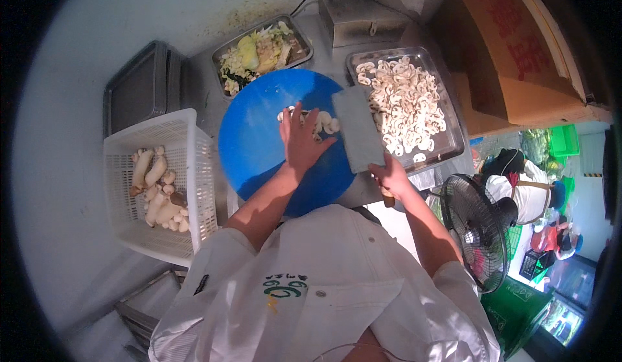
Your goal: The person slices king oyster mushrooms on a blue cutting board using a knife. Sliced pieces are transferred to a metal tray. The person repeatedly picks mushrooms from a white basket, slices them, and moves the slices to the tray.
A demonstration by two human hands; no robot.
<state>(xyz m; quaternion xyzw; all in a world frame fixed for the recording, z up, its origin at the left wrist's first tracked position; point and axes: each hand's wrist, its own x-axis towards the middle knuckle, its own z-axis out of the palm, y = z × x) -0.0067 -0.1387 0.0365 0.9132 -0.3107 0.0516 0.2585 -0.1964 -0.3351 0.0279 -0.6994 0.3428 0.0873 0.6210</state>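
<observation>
My left hand (302,141) lies with spread fingers over sliced mushrooms (326,124) on a round blue cutting board (257,133). Its palm hides part of the slices. In my right hand (392,177) is the wooden handle of a cleaver (359,129). The broad blade lies flat-side up across the board's right edge, close to the slices, and reaches toward a metal tray (452,143). Many sliced button mushrooms (406,102) are spread over that tray.
Left stands a white plastic basket (194,197) with king oyster mushrooms (155,167) and whole button mushrooms. Behind the board is a tray of cut cabbage (250,53). A cardboard box (515,65), a fan (474,233) and a green bin (515,313) stand right. Another person (520,192) is farther off.
</observation>
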